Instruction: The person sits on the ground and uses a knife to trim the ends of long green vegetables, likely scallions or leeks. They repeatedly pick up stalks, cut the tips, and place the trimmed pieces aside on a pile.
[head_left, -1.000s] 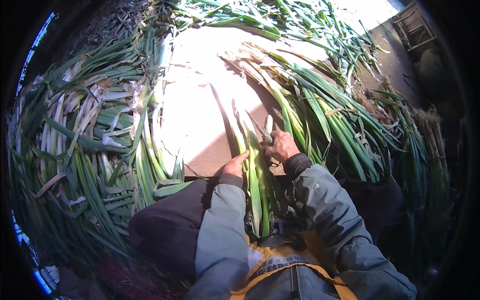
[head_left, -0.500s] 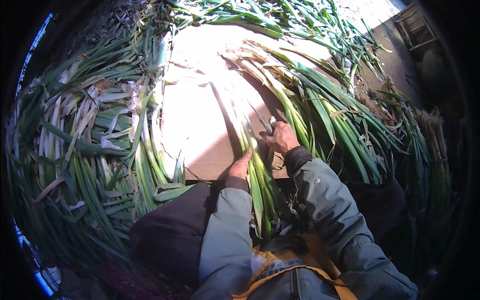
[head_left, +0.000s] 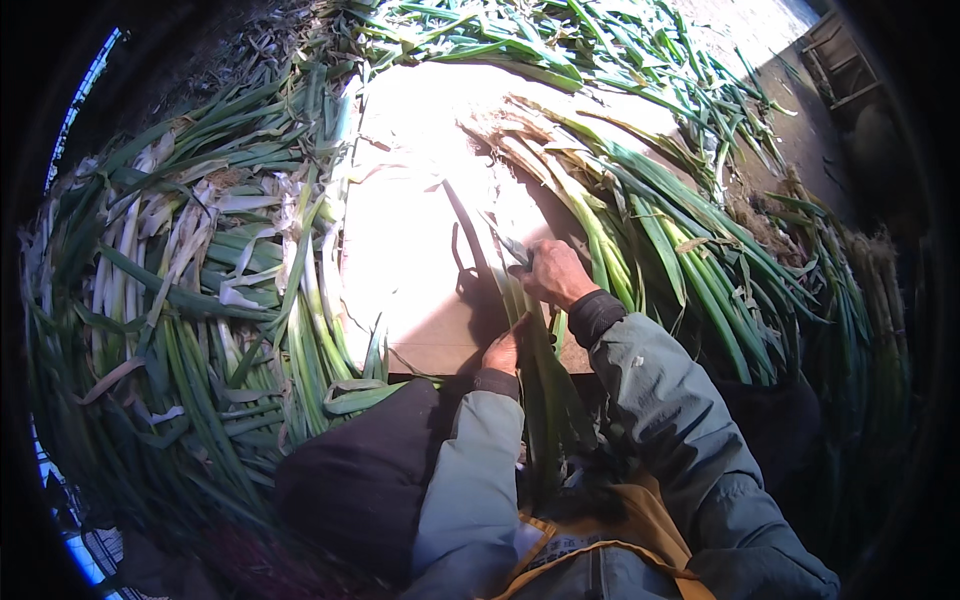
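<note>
My left hand (head_left: 503,350) is closed around the lower part of a long green onion (head_left: 545,400). Its dark green leaves hang toward my lap, while the pale end lies over the board in glaring sunlight, which washes out its tip. Just above, my right hand (head_left: 557,273) grips a small knife (head_left: 514,247) with its blade pointing up and left, close beside the stalk. Whether the blade touches the stalk I cannot tell. Under the onion is a flat, light-coloured board (head_left: 395,325), partly shaded by my arms.
Green onions with white stems (head_left: 125,265) are heaped on the left. Right of the board lies a pile of onions with dry roots (head_left: 690,270). More green leaves (head_left: 560,45) spread along the far side. At the far right stands a wooden frame (head_left: 840,60).
My right hand and knife have moved left, closer to the stalk. My left hand has turned around it, and the onion leaves have twisted. The whole view has shifted slightly.
</note>
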